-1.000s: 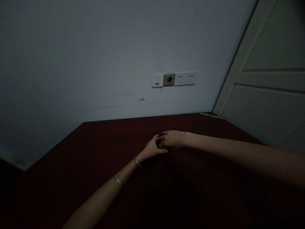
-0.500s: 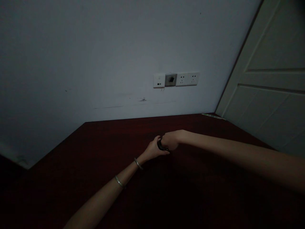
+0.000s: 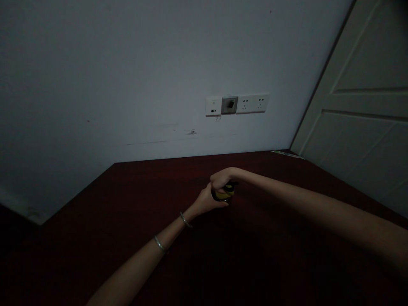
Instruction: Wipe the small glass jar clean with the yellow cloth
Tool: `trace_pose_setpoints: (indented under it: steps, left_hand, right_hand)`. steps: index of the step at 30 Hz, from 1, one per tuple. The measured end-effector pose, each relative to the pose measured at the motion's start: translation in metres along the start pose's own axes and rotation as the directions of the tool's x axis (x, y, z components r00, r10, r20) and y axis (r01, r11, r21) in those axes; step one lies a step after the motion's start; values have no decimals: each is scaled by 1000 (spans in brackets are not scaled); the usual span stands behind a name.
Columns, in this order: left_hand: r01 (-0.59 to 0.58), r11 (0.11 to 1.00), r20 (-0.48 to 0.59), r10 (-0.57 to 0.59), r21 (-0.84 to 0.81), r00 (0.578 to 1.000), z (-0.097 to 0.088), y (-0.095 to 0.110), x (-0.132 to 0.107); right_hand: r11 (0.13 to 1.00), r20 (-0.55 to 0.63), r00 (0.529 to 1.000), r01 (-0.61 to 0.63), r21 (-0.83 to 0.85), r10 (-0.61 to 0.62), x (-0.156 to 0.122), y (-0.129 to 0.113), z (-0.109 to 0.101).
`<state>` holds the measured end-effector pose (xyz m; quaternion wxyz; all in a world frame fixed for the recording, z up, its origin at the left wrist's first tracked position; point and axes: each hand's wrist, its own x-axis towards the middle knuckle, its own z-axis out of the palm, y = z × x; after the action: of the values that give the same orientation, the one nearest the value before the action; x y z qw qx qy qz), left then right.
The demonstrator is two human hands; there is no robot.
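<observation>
Both my hands meet over the middle of a dark red table. My left hand, with two thin bangles on the forearm, cups a small round black and yellow object from below and the left. My right hand is curled over the top of the same object, fingers bent down round it. The room is dim and I cannot make out what the object is. It sits low, at or just above the tabletop.
A pale wall rises behind the table. A row of white sockets with one grey switch plate is fixed to it. A white panelled door stands at the right, by the table's far corner.
My right hand has turned and risen, its wrist now arched above the object. The yellow part of the object shows more. My left hand has stayed in place.
</observation>
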<state>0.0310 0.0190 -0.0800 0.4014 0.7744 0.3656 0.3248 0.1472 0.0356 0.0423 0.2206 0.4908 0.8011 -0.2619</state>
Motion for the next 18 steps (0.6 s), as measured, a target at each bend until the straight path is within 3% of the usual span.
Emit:
trace_pose_setpoints:
  steps: [6, 11, 18]
  left_hand:
    - [24, 997, -20, -23, 73, 1000, 0, 4, 0]
    - [47, 994, -14, -46, 102, 999, -1, 7, 0]
    - [68, 995, -10, -68, 67, 998, -2, 8, -2]
  right_hand:
    - [970, -118, 993, 6, 244, 24, -2, 24, 5]
    - [891, -184, 983, 79, 447, 5, -7, 45, 11]
    - [819, -308, 949, 234, 524, -74, -42, 70, -10]
